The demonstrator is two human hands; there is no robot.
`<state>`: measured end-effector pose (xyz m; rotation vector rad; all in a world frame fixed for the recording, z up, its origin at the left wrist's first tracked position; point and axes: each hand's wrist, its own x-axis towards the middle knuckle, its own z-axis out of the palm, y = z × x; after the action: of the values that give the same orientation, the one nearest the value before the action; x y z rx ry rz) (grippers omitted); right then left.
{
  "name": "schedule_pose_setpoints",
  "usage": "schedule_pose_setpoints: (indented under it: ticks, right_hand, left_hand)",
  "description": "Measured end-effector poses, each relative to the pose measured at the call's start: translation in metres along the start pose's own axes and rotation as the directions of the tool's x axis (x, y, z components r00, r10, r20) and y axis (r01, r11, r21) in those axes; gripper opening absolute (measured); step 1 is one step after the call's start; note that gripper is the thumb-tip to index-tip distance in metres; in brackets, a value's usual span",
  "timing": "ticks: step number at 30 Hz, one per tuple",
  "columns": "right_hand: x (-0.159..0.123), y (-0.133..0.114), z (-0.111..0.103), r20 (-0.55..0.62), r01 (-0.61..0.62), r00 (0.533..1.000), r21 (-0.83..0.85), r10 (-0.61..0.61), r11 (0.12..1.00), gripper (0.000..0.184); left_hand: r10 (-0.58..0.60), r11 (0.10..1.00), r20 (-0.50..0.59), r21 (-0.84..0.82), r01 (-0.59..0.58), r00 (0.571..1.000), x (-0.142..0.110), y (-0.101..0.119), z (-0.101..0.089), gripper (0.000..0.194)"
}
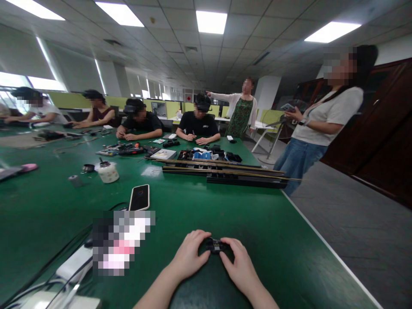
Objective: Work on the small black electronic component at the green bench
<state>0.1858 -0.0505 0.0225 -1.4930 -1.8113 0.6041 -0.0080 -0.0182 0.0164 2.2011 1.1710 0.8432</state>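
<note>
Close in front of me, a small black device (215, 246) with some lighter parts on top rests at the green tabletop; its exact kind is too small to make out. From its left side my left hand (192, 252) grips it, thumb at the near edge and fingers at the far edge. My right hand (237, 260) holds the opposite end in the same manner, thumb and index finger curved round it. Both hands are closed on this one device, and their palms face each other. Parts of its two ends are hidden by the fingertips.
On the green table (180, 206) lie a phone (139, 198), a white power strip (74, 262) with cables, a pale jar (108, 172) and long black rails (246, 181). Tools and parts lie farther back. Several people sit beyond; a person (325, 111) stands right, past the table edge.
</note>
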Motion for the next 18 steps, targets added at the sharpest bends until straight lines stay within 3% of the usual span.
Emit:
schedule_pose_setpoints:
  ticks: [18]
  right_hand:
    - [-0.0002,-0.0008,-0.001,-0.007,-0.01,1.0,0.018,0.01,1.0,0.027]
  left_hand:
    - [-0.022,1.0,0.017,-0.009,0.022,1.0,-0.0004,0.0009,-0.0006,0.047]
